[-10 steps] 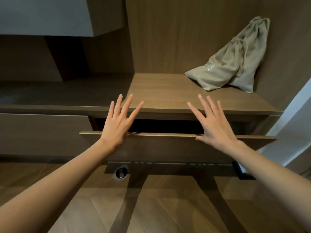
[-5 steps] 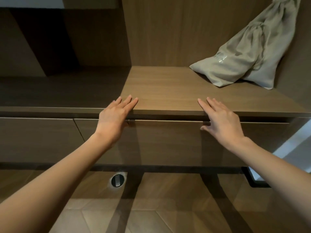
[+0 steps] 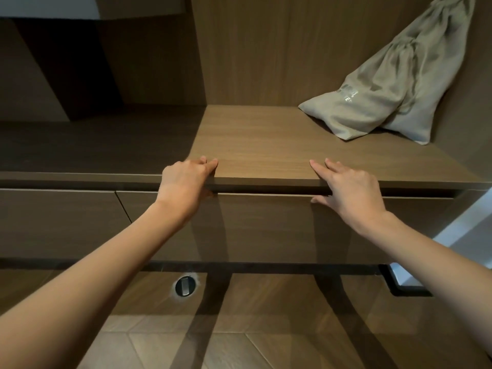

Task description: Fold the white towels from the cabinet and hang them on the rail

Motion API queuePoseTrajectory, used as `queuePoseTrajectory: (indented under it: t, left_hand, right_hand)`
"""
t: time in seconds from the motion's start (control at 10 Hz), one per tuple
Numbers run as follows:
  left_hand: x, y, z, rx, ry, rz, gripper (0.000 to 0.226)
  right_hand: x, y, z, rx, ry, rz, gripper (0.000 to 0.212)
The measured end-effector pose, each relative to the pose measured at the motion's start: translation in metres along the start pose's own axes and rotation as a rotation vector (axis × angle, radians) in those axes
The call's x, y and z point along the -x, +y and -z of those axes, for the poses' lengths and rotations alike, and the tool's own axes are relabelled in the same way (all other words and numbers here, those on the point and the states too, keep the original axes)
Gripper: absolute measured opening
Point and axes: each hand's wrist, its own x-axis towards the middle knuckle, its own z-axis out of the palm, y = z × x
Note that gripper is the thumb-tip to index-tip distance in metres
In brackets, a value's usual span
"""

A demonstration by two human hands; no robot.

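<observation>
While no towels are showing anywhere in view, both hands are resting at the front edge of the shelf [image 3: 266,145], directly above the closed drawer [image 3: 266,227]. The left hand [image 3: 183,182] is lying with its fingers loosely bent over the edge, gripping nothing I can make out. The right hand [image 3: 351,189] is lying flat with fingers straight, its thumb touching the drawer's top lip. The drawer is running lengthwise left to right just beneath both hands, so neither hand is sitting nearer than the other. If the towels are lying inside, which is only a guess, the fingers are needing to drop under the shelf edge and pull toward the body. A grey bag [image 3: 386,97] is leaning at the shelf's back right, well apart from the right hand.
</observation>
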Motion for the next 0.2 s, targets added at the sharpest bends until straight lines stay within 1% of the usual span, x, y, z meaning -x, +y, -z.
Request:
queuePoseTrajectory:
  t: [0.1,0.2]
  left_hand:
    - [-0.005,0.004,0.018,-0.107,-0.152,-0.058,0.062]
    - [-0.014,0.006,0.04,-0.071,-0.303,-0.059,0.067]
  right_hand:
    - [-0.012,0.002,0.032,0.005,-0.044,0.078,0.068]
    - [-0.023,0.005,0.067,-0.066,-0.202,0.135,0.064]
